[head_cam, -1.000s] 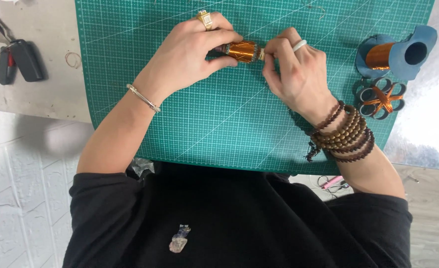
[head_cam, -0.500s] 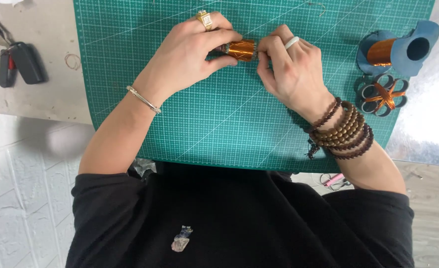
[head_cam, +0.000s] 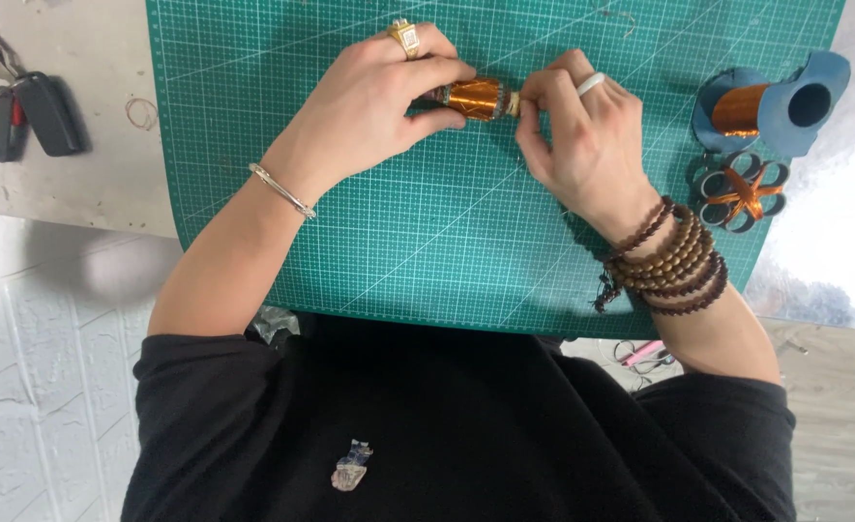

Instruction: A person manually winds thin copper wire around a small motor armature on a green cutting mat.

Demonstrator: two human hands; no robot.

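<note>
A small rotor wound with copper-coloured wire (head_cam: 477,99) lies sideways just above the green cutting mat (head_cam: 447,242). My left hand (head_cam: 374,101), wearing a gold ring and a thin bracelet, grips its left end between thumb and fingers. The fingertips of my right hand (head_cam: 577,135) pinch the right end of the rotor at its shaft; this hand has a white ring and several dark bead bracelets on the wrist.
A blue spool of copper wire (head_cam: 771,106) lies at the mat's right edge, with a blue wound part with copper strands (head_cam: 742,188) just below it. A black car key with a key ring (head_cam: 31,111) rests on the grey table at the left.
My right hand has shifted slightly left and closed its fingertips tighter on the rotor's right end. The left hand holds as before.
</note>
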